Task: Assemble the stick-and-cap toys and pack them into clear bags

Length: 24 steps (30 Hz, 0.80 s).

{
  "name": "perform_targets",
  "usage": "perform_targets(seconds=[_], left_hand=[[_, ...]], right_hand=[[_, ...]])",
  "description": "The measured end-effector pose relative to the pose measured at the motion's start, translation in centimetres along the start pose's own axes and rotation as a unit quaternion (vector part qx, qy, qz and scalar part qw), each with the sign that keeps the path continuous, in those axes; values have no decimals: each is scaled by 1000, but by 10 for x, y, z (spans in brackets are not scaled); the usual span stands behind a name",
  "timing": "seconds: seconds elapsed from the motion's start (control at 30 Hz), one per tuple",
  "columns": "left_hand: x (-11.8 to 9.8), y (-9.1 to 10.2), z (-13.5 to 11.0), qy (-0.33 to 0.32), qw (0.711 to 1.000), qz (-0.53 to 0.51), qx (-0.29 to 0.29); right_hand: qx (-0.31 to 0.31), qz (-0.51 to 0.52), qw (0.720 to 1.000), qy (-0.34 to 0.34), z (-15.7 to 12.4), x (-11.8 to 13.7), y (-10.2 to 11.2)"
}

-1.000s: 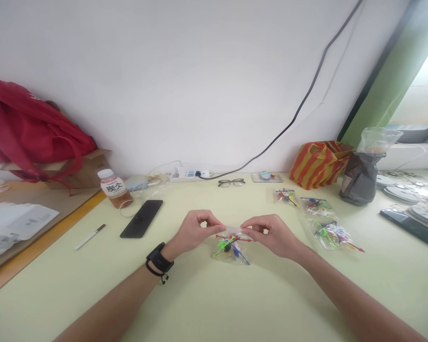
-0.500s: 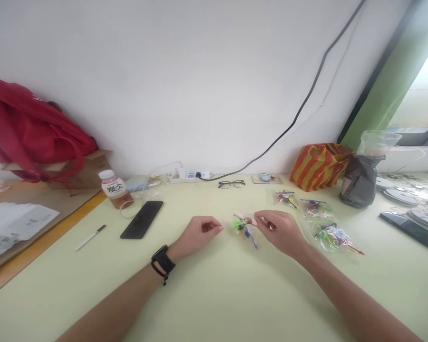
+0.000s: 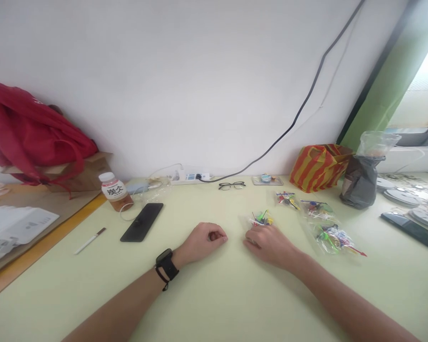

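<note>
My left hand [image 3: 204,241], with a black watch [image 3: 167,264] on its wrist, rests low over the table. Its thumb and forefinger meet in a pinch, and nothing shows between them. To its right, my right hand [image 3: 269,244] is curled with the fingertips pointing left; what they may hold is hidden. Just beyond its knuckles lies a clear plastic bag of small coloured parts [image 3: 261,218], green, yellow and red, its near edge covered by the hand. Further right are similar bags of parts [image 3: 287,199], one of them a larger bag [image 3: 337,239] with a red arrow-tipped piece.
On the left are a phone [image 3: 141,222], a pen [image 3: 90,241] and a drink bottle [image 3: 116,192]. Glasses [image 3: 231,185] and a power strip [image 3: 190,178] lie by the wall. A striped bag [image 3: 319,168], a dark plastic bag [image 3: 359,185] and a black device [image 3: 412,232] stand at right.
The bag of parts, earlier upright between my hands at the right fingertips, now lies further right beyond my right hand. My right hand has come lower and nearer; the left shifted slightly right.
</note>
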<state>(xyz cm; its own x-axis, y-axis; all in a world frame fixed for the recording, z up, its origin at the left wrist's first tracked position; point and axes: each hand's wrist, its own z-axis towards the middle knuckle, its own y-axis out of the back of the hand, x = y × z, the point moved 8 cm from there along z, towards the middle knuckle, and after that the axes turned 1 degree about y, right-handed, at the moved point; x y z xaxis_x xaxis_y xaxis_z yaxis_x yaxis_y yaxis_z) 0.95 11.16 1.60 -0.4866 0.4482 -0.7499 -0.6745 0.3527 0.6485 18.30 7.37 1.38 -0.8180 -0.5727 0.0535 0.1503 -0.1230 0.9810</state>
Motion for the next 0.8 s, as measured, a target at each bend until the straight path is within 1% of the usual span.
perform_targets(seconds=[0.1,0.17,0.33,0.5,0.8], left_hand=[[-2,0,1,1,1000,11,5],[-2,-1,1,3,1000,18,9],[-2,-1,0,-2,1000,20,9],[-4,0,-1,-8,1000,24,6],[-5,0,0,-10,1000,27,10]], right_hand=[[25,19,998,-58,-1,-14,3],[30,32,995,-88,-1,-21,6],[24,53,990,-132,-2,-32,11],[25,81,986,-143,-3,-34,9],[29,87,987,-129,-2,-33,7]])
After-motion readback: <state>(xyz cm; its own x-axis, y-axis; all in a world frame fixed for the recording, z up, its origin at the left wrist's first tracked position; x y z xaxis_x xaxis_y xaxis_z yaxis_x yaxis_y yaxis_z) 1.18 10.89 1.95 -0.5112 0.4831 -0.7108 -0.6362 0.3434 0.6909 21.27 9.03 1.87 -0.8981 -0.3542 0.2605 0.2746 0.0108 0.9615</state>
